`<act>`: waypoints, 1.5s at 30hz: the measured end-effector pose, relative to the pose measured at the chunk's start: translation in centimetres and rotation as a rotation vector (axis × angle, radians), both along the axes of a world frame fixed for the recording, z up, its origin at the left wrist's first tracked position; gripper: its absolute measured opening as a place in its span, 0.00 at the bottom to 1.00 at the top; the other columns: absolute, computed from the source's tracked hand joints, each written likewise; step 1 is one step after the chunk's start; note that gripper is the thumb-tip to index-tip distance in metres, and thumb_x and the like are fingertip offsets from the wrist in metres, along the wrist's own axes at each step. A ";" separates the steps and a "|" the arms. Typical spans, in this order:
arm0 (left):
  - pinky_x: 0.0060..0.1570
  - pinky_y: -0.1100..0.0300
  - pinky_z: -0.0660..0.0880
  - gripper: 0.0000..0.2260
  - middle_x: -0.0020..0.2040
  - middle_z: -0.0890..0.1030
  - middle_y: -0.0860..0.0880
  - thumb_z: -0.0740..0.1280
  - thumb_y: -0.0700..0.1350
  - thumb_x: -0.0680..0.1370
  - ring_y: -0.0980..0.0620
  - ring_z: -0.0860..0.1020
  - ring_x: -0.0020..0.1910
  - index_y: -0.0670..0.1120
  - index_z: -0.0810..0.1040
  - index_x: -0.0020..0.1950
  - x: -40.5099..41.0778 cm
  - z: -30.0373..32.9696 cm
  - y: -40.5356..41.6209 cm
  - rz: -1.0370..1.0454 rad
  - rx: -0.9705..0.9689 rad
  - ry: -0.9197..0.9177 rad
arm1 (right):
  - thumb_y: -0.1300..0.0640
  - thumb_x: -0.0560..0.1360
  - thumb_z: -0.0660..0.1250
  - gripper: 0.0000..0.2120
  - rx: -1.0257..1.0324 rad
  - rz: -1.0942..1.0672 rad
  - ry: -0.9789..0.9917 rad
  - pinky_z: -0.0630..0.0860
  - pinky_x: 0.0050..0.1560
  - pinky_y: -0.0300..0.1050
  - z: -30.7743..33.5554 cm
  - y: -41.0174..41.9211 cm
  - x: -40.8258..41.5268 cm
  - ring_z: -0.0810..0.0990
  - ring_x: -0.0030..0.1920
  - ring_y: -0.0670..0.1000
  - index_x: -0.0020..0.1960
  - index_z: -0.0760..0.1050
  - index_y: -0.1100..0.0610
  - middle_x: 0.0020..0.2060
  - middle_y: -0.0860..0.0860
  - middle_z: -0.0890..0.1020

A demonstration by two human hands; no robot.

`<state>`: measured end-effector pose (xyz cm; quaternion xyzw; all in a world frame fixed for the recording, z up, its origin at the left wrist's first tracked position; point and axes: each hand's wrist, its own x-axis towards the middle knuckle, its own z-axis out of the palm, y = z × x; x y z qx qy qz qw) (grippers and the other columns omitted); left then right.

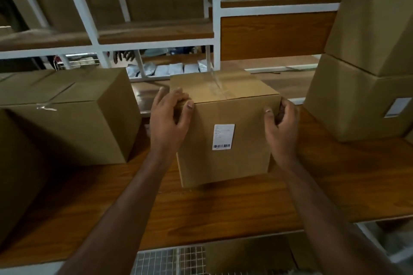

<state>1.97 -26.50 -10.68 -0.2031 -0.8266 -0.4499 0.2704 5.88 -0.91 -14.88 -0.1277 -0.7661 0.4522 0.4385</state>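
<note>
**Both hands on the labelled box at the shelf**

A cardboard box (225, 136) stands upright on the wooden shelf (223, 210), about midway between a larger box (67, 118) to the left and two stacked boxes (357, 105) to the right, apart from both. The left hand (169, 118) grasps its top left corner, fingers curled over the top edge and thumb pressed on the front face. The right hand (282, 129) grips the right edge, thumb on the front. Its fingers wrap round onto the side wall, where most of them are hidden.

Clear tape (218, 87) runs across the lid. The white label (223, 136) on the front shows a barcode, but its print is too small to read. The larger box is cut off at the picture's left edge. A second label (397, 107) on the lower stacked box is cut off at the right edge. Behind the white rack (215, 18), pale packets (169, 69) lie in a row, too blurred to identify.
</note>
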 end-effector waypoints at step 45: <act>0.71 0.49 0.66 0.15 0.66 0.78 0.47 0.60 0.49 0.84 0.46 0.70 0.72 0.44 0.79 0.64 -1.5 -3.7 2.6 0.041 -0.130 0.106 | 0.56 0.76 0.71 0.14 0.383 0.013 0.017 0.80 0.50 0.46 -6.6 -4.6 0.5 0.77 0.56 0.54 0.59 0.80 0.60 0.54 0.57 0.78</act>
